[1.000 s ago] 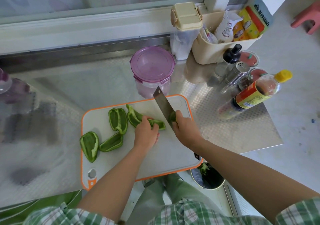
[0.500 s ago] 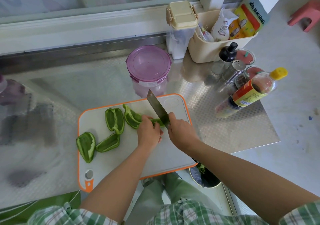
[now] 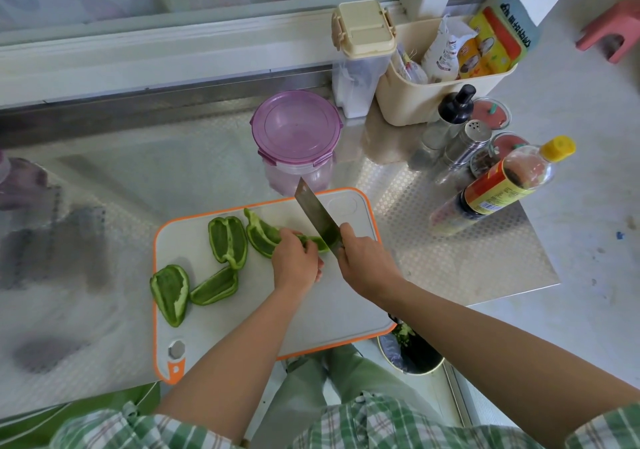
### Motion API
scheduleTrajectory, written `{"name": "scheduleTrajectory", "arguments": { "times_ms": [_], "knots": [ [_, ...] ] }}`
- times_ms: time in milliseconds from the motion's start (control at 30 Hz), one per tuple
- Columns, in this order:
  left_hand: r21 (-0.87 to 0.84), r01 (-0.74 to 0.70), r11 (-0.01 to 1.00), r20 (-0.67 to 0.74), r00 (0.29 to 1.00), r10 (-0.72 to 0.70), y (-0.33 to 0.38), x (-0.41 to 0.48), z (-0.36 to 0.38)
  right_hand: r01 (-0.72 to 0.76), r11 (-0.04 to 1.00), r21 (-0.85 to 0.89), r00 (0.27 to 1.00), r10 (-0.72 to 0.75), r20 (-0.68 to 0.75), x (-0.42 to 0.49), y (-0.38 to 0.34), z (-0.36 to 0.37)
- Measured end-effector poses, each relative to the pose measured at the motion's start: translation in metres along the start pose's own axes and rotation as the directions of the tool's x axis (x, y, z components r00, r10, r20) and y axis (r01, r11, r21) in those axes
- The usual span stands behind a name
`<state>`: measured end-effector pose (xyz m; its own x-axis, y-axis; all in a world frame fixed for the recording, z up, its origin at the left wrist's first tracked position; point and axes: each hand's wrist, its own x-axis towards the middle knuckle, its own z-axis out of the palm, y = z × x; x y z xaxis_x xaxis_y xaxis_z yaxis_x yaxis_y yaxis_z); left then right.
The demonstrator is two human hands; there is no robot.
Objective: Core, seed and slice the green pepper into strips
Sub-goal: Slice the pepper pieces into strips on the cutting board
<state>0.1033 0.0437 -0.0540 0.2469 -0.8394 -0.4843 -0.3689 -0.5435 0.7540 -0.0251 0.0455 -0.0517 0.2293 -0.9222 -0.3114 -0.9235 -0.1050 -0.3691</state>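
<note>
Board: white w/ orange rim, board (image 3: 207, 331) is laid at the counter's front edge, so work is kept close to the body.
Spare pieces: three opened pepper pieces (image 3: 169, 293) are parked inner side up on the board's left half, well apart from the blade, prob. awaiting their turn.
Left hand: left hand (image 3: 296, 263) is curled & pressed down on the fourth piece; judged to pin it flat w/ fingertips tucked back from the edge.
Held piece: held piece (image 3: 263, 237) is kept at the board's far centre, its right end under the knife.
Knife: broad knife (image 3: 317, 213) is angled away-left, edge set across that right end.
Right hand: right hand (image 3: 367, 261) is clamped round the handle, close up to the blade, prob. for control.
Stage: coring & seeding judged done; no finished strips can be made out.
Vs 1 s ago: hands are seen closer together, blade moved in over the piece's end; spare pieces left unmoved.
</note>
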Motion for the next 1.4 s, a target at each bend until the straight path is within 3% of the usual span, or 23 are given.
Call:
{"name": "scheduleTrajectory", "arguments": {
  "times_ms": [267,433,600,700,833,1400],
  "knots": [
    [0.038,0.006,0.999,0.029,1.000,-0.007,-0.004,0.004,-0.001,-0.008,1.000,-0.014,0.999,0.009,0.042,0.001,-0.002,0.005],
    [0.047,0.006,0.999,0.048,0.999,-0.008,-0.008,0.002,-0.004,-0.037,0.992,-0.122,0.997,0.045,0.067,0.009,-0.011,0.009],
    [0.044,0.061,0.997,0.063,0.996,-0.064,-0.020,0.002,-0.007,-0.076,0.997,0.024,0.997,0.076,0.023,0.011,-0.003,0.010],
    [0.074,0.052,0.996,0.094,0.994,-0.058,-0.022,0.002,-0.009,-0.020,0.999,0.048,1.000,0.020,-0.005,0.008,0.000,0.007],
    [0.078,0.045,0.996,0.098,0.994,-0.052,-0.020,0.003,-0.008,0.037,0.999,0.033,0.999,-0.037,0.004,0.001,-0.003,0.001],
    [0.136,0.050,0.989,0.146,0.987,-0.070,-0.027,0.007,-0.011,-0.053,0.997,-0.059,0.996,0.057,0.070,0.003,-0.018,0.014]
  ]
}}
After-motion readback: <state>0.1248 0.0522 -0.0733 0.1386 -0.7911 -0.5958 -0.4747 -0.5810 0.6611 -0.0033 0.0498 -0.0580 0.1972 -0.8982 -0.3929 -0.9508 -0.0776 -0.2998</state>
